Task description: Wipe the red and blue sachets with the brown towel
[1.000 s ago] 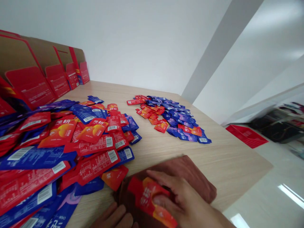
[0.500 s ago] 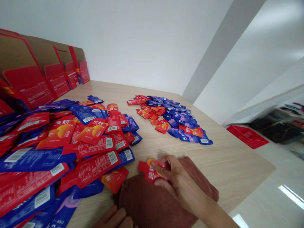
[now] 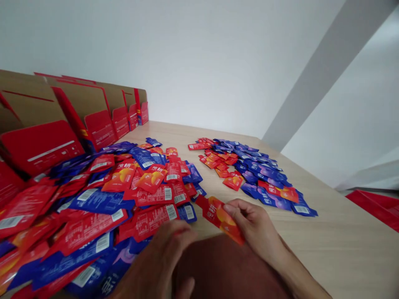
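My right hand (image 3: 257,228) pinches a red and orange sachet (image 3: 218,216), lifted just above the wooden table (image 3: 327,245) near the front. My left hand (image 3: 158,261) hovers low in front, blurred, over the near edge of the big sachet pile; its fingers look curled and I cannot see anything in them. A dark red cloth (image 3: 224,270) lies on the table under and between both hands.
A large heap of red and blue sachets (image 3: 93,199) covers the left of the table. A smaller heap (image 3: 252,170) lies farther back at centre right. Flat red and brown cartons (image 3: 77,116) lean along the left wall. Something red (image 3: 377,205) lies on the floor at right.
My right hand lifted the red sachet off the cloth and carried it forward. My left hand rose from the bottom edge toward the big pile. The camera tilted and shifted left.
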The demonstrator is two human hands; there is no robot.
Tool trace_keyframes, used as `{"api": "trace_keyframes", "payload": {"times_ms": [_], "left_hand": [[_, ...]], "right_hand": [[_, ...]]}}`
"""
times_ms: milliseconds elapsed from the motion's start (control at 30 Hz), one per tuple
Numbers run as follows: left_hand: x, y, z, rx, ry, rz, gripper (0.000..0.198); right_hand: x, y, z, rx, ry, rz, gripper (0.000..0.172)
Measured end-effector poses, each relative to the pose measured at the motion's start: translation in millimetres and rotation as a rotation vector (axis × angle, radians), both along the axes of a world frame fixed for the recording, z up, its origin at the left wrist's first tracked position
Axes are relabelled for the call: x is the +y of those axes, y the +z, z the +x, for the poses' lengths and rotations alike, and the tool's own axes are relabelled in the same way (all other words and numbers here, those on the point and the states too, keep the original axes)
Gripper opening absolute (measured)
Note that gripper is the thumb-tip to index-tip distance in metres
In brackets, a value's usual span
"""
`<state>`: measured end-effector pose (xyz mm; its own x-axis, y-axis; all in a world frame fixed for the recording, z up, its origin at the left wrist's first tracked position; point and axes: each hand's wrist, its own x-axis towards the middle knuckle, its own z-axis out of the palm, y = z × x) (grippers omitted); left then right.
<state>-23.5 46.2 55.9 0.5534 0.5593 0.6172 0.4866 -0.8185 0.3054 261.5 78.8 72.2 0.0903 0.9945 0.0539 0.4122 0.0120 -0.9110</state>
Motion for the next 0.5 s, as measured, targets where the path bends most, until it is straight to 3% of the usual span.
{"api": "trace_keyframes", "payload": {"times_ms": [67,133,233,267,333,400,500], "left_hand": [[14,24.5,1,-0.029,0.083,-0.014,0.061],[29,41.2,3,-0.038,0.065,-0.089,0.061],[48,57.3,5,-0.022,-0.067,-0.498,0.021],[53,61.5,5,-0.033,-0.103,-0.655,0.016],[61,69.3,3,-0.082,-0.149,-0.868,0.026],[70,78.5,-10,-0.134,-0.135,-0.838,0.027],[96,98.9,-52,-0.065,0.062,-0.432,0.034]], "right_hand": [[-2,13.4,-17,0.131,0.108,-0.045,0.063],[-3,25.4,-30,0.221,0.222,-0.062,0.063],[-2,37.3,-46,0.276,0.344,-0.039,0.061],[-1,39.5,-50,0.285,0.363,-0.028,0.060],[5,42.2,-54,0.289,0.387,0.000,0.060],[16,42.9,-49,0.244,0.397,0.070,0.059],[41,37.5,-18,0.032,0.305,0.238,0.054]]}}
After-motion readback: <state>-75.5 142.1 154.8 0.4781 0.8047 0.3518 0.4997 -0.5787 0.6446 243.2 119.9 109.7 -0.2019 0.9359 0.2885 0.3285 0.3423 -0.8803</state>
